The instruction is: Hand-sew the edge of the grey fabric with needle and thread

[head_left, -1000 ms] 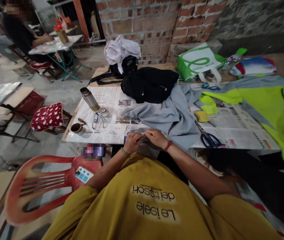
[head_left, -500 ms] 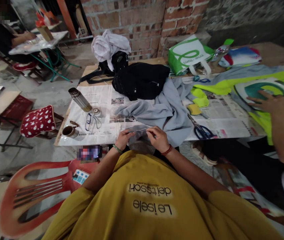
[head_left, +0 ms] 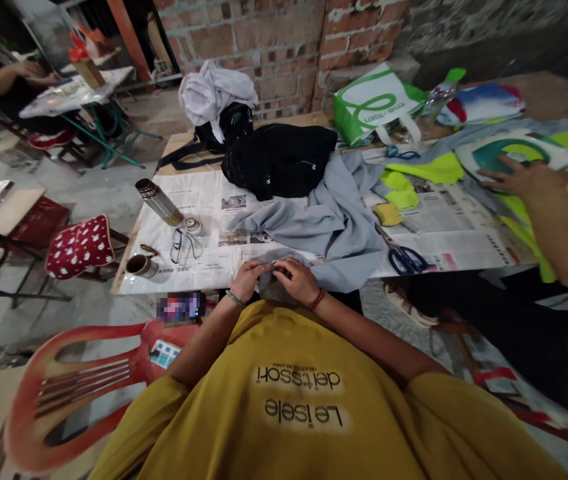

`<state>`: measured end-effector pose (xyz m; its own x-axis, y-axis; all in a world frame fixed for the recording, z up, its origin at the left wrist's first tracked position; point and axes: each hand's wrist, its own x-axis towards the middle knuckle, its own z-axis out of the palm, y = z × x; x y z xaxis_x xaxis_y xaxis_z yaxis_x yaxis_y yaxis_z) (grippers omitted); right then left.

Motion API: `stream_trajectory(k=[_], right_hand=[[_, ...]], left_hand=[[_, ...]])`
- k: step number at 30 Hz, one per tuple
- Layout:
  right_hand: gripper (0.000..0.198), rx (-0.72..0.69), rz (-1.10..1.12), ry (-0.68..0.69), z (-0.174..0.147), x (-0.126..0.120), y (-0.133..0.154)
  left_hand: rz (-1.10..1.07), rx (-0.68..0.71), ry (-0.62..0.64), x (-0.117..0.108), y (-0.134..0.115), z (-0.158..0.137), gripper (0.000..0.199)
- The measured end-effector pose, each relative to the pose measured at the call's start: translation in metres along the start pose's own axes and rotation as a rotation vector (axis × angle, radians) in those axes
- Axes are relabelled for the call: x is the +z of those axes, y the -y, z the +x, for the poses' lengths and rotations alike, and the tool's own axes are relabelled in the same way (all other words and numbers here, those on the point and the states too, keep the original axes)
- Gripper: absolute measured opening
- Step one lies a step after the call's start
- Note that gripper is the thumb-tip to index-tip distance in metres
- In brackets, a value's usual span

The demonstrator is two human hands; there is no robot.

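Between the two hands, at the near edge of the table (head_left: 174, 143), part of the grey cloth (head_left: 344, 227) is being held at the fingertips, the rest spreading just beyond them. The left hand (head_left: 245, 280) is pinching the cloth, thumb and forefinger nearly together. The right hand (head_left: 298, 280) is curling in beside it, fingertips almost meeting the left's; whether it is gripping cloth, needle or thread, I cannot tell.

The step in hand is seemingly fine fingertip work at one spot on this cloth. The next move, I judge, is calling for a steady left pinch, small right-hand motions and enough slack from the folds ahead.

Beyond both hands, a black bag (head_left: 281, 161) is lying against the cloth. To the right hand's right, scissors (head_left: 407, 259) are resting, well apart from the fingers. Left of the left hand, eyeglasses (head_left: 187, 245) and a cup (head_left: 141, 265) are sitting. Far to the right hand's right, a co-worker's hand (head_left: 531, 181) is holding an iron (head_left: 489, 155).
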<state>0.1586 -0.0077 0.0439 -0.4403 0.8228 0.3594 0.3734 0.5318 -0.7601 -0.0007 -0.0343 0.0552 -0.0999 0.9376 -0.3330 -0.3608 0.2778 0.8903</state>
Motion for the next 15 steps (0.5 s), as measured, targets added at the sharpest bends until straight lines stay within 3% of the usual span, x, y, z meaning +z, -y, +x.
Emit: stream_trajectory(k=[5, 15], right_hand=[[0.014, -0.097, -0.053, 0.003, 0.0012, 0.002, -0.0052], [0.015, -0.15, -0.066, -0.016, 0.0051, 0.0035, -0.0054]], left_hand=[[0.011, 0.024, -0.01, 0.0014, 0.0037, 0.002, 0.017], [-0.011, 0.031, 0.024, 0.0027, 0.0014, -0.0012, 0.018]])
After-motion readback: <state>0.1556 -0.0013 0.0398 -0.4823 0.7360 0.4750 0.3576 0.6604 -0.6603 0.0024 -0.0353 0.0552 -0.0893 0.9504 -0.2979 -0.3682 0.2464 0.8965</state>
